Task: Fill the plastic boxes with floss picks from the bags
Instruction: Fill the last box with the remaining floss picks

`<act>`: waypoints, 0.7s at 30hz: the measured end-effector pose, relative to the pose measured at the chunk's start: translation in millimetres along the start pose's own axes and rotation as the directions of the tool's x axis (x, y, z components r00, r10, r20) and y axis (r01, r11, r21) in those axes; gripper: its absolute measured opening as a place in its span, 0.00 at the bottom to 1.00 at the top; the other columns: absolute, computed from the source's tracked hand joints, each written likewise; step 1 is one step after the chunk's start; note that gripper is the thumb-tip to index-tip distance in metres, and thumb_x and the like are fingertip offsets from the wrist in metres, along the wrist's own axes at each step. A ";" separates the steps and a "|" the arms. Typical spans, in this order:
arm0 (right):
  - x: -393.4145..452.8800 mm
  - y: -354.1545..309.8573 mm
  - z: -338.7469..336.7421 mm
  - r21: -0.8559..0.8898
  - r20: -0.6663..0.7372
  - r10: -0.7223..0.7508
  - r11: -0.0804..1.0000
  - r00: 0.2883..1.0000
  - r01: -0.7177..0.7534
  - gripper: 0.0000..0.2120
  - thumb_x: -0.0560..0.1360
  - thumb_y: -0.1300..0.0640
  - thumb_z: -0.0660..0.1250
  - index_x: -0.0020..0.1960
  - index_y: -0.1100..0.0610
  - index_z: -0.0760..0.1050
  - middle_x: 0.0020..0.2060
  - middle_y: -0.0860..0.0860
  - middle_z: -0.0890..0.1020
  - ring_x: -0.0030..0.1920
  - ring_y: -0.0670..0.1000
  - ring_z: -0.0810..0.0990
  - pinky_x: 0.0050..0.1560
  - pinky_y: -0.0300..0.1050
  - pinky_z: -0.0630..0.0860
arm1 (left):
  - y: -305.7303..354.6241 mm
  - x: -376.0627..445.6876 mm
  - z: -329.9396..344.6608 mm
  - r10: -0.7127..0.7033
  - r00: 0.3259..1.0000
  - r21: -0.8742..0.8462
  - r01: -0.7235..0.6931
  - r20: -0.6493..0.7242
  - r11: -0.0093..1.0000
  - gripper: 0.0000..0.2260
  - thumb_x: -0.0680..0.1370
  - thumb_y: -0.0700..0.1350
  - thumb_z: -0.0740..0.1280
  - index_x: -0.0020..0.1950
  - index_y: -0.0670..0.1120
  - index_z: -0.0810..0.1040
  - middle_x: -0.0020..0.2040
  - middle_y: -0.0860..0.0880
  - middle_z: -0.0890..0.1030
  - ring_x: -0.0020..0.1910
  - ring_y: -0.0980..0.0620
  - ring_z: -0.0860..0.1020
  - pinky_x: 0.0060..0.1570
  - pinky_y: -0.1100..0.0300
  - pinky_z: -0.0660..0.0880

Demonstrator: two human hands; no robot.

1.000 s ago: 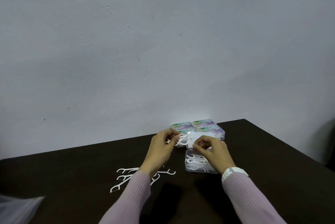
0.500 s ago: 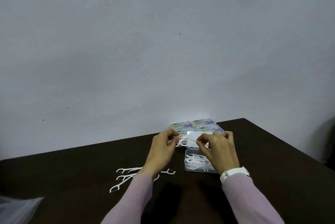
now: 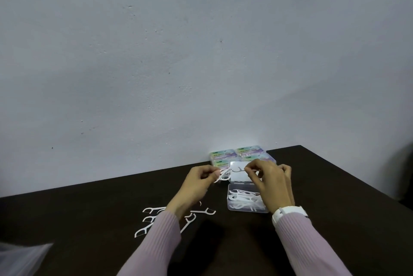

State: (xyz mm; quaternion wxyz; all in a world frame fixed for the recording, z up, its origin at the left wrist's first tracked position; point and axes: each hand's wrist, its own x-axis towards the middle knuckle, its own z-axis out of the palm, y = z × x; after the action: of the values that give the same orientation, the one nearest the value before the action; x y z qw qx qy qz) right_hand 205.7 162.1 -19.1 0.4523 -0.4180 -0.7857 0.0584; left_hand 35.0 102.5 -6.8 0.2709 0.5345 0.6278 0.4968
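An open clear plastic box (image 3: 245,200) lies on the dark table and holds several white floss picks; its lid (image 3: 238,175) lies open behind it. My left hand (image 3: 196,184) pinches a small bunch of floss picks (image 3: 222,175) just left of the lid. My right hand (image 3: 271,183) hovers above the box's far edge and pinches one floss pick (image 3: 239,170) over the lid. Several loose floss picks (image 3: 152,219) lie on the table by my left forearm, partly hidden under the sleeve.
Closed, labelled boxes (image 3: 242,152) are stacked against the wall behind the open box. A clear plastic bag (image 3: 20,257) lies at the lower left corner. The table's right edge (image 3: 357,188) runs diagonally past my right arm. A white watch (image 3: 289,212) sits on my right wrist.
My right hand has risen from the box's rim and moved up and right, drawing one pick away from the bunch in my left hand. My left hand has barely moved.
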 end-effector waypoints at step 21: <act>10.7 22.8 -8.9 0.480 0.145 0.457 0.744 0.878 -0.466 0.06 0.72 0.53 0.70 0.37 0.44 0.77 0.39 0.44 0.82 0.49 0.50 0.79 0.63 0.60 0.68 | -8.4 2.3 16.3 -0.132 0.988 -0.163 0.118 -0.075 0.980 0.05 0.80 0.40 0.62 0.50 0.42 0.78 0.36 0.51 0.77 0.31 0.59 0.70 0.28 0.73 0.66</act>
State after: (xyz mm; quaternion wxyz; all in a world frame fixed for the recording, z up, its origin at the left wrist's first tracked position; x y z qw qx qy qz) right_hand 223.7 181.8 -17.6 0.5092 -0.4666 -0.6192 0.3736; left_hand 45.2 110.6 -19.8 0.3159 0.4490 0.6299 0.5493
